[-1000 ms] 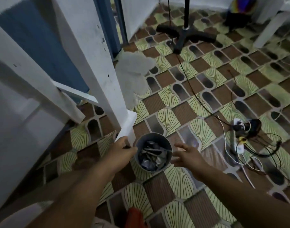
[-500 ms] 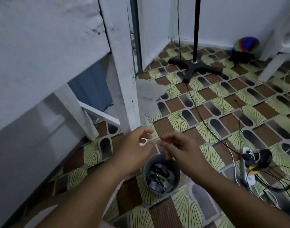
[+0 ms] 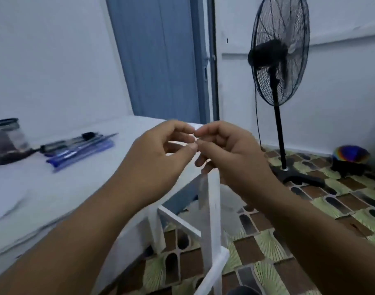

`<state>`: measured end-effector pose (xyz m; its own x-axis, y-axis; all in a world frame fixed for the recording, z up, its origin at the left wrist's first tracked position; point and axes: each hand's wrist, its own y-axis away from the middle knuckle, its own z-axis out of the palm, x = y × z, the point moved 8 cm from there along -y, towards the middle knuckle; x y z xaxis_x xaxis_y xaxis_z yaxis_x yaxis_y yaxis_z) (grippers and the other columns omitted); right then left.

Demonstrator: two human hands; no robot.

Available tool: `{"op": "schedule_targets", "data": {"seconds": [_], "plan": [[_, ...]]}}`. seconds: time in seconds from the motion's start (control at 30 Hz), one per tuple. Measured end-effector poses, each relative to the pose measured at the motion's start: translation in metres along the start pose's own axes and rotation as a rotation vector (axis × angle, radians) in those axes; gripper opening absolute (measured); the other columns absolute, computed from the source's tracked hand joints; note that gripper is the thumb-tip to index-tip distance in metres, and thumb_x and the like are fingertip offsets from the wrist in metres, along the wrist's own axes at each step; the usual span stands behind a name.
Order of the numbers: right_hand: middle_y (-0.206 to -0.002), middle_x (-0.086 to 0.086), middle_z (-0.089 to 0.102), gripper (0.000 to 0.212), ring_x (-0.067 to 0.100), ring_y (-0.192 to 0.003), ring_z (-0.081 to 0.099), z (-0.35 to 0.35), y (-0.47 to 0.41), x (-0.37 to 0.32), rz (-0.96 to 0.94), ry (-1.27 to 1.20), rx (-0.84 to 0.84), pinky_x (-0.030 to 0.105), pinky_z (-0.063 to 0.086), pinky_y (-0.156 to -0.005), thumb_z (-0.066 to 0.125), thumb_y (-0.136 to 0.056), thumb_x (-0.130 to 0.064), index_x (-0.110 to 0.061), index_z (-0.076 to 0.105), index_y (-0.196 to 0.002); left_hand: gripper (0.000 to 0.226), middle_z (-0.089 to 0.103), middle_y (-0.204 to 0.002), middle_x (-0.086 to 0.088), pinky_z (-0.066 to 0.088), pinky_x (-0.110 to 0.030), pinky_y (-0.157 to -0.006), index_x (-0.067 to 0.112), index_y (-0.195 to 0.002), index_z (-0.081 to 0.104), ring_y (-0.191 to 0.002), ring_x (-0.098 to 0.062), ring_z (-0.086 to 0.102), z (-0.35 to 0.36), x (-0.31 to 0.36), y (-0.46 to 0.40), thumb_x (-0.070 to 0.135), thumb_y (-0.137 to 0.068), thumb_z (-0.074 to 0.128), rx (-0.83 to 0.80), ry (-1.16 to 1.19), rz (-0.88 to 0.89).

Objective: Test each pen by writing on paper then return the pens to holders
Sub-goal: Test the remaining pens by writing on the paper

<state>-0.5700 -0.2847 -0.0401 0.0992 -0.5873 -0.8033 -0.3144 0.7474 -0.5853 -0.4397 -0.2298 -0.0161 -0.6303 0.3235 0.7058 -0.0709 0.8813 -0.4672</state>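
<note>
Hands: left hand [image 3: 154, 158] and right hand [image 3: 231, 154] are raised together in mid-air, fingertips meeting; fingers curled as if pinching something small between them, but what, if anything, is too blurred to tell
Table leg: a white leg [image 3: 210, 220] with a slanted brace stands just below the hands, at the near right corner of the table
Floor: patterned tiles [image 3: 310, 209] in brown, green and dark ovals spread out to the right
Table: white top [image 3: 65, 188] runs off to the left, with the edge of a white sheet at the far left
Pens: a bunch of pens [image 3: 80, 149], blue and dark, lies flat on the table top, well left of the hands
Holder: a dark mesh holder [image 3: 6, 140] stands at the table's far left edge, just beyond the pens
Fan: a black standing fan [image 3: 278, 52] rises on its pole at the right, base on the tiles
Corner: a rainbow-coloured object [image 3: 351, 154] sits on the floor by the wall
Back: pale walls, a blue door [image 3: 161, 60] behind the table
</note>
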Motion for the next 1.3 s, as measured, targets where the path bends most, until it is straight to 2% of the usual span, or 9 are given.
{"op": "schedule_targets", "data": {"seconds": [0.2,0.33,0.4,0.53,0.77,0.9,1.0,1.17,1.3], "plan": [[-0.08,0.009,0.072,0.01,0.026,-0.069,0.069,0.104,-0.034,-0.069,-0.109,-0.074,-0.206,0.036,0.059,-0.06,0.064,-0.093,-0.006,-0.014,0.069,-0.096,0.018,0.072,-0.101,0.016,0.059,-0.041,-0.088,0.036,-0.107,0.067,-0.09,-0.005,0.071,-0.132,0.016,0.032,0.027,-0.092,0.067,0.216,-0.129,-0.025],[-0.08,0.006,0.072,0.01,0.018,-0.067,0.07,0.195,-0.045,-0.092,-0.16,-0.009,-0.394,0.036,0.061,-0.063,0.065,-0.093,-0.011,-0.02,0.07,-0.095,0.014,0.073,-0.099,0.014,0.058,-0.043,-0.088,0.036,-0.104,0.068,-0.089,-0.008,0.071,-0.222,-0.006,0.07,0.026,-0.094,0.066,0.327,-0.296,-0.122],[-0.081,0.005,0.072,0.009,0.017,-0.069,0.07,0.244,-0.049,-0.098,-0.17,0.024,-0.486,0.036,0.06,-0.066,0.065,-0.093,-0.014,-0.021,0.07,-0.094,0.011,0.072,-0.099,0.015,0.057,-0.035,-0.085,0.036,-0.102,0.068,-0.088,-0.005,0.07,-0.264,-0.024,0.094,0.028,-0.094,0.066,0.36,-0.381,-0.192],[-0.081,-0.003,0.071,0.006,0.017,-0.076,0.07,0.338,-0.055,-0.101,-0.225,0.116,-0.696,0.038,0.059,-0.071,0.068,-0.091,-0.022,-0.027,0.069,-0.09,0.009,0.07,-0.092,0.02,0.042,-0.007,-0.062,0.036,-0.097,0.069,-0.08,0.005,0.064,-0.336,-0.07,0.139,0.029,-0.093,0.067,0.423,-0.553,-0.352],[-0.087,-0.011,0.071,0.004,0.005,-0.081,0.065,0.458,-0.058,-0.082,-0.357,0.355,-1.053,0.021,0.053,-0.076,0.07,-0.091,-0.028,-0.029,0.071,-0.095,0.016,0.068,-0.096,0.018,0.046,-0.018,-0.076,0.036,-0.089,0.069,-0.084,-0.003,0.064,-0.429,-0.155,0.194,0.02,-0.09,0.07,0.281,-0.831,-0.593],[-0.084,-0.021,0.07,0.005,-0.006,-0.077,0.063,0.489,-0.051,-0.071,-0.434,0.427,-1.235,0.012,0.049,-0.07,0.069,-0.092,-0.028,-0.03,0.073,-0.093,0.015,0.068,-0.093,0.016,0.051,-0.026,-0.077,0.035,-0.086,0.068,-0.087,-0.004,0.062,-0.46,-0.176,0.207,0.022,-0.083,0.076,0.187,-0.93,-0.63],[-0.08,-0.029,0.067,0.005,-0.009,-0.073,0.059,0.496,-0.049,-0.065,-0.467,0.397,-1.266,0.009,0.045,-0.068,0.07,-0.092,-0.028,-0.03,0.074,-0.093,0.012,0.067,-0.087,0.014,0.047,-0.016,-0.073,0.027,-0.089,0.071,-0.08,-0.001,0.06,-0.466,-0.19,0.21,0.021,-0.082,0.078,0.108,-0.943,-0.64],[-0.084,-0.017,0.071,0.004,0.005,-0.071,0.059,0.493,-0.05,-0.053,-0.469,0.217,-1.131,0.017,0.049,-0.067,0.072,-0.09,-0.029,-0.031,0.076,-0.089,0.017,0.058,-0.062,0.017,0.039,-0.012,-0.06,0.033,-0.088,0.064,-0.061,-0.001,0.053,-0.472,-0.201,0.206,0.019,-0.085,0.073,0.173,-0.966,-0.582],[-0.088,-0.019,0.069,0.004,0.001,-0.072,0.057,0.491,-0.05,-0.053,-0.498,0.198,-1.133,0.016,0.046,-0.068,0.072,-0.09,-0.029,-0.031,0.075,-0.09,0.011,0.056,-0.071,0.012,0.037,-0.013,-0.063,0.029,-0.092,0.068,-0.072,-0.001,0.052,-0.474,-0.205,0.197,0.028,-0.084,0.076,0.114,-1.035,-0.536]]}}
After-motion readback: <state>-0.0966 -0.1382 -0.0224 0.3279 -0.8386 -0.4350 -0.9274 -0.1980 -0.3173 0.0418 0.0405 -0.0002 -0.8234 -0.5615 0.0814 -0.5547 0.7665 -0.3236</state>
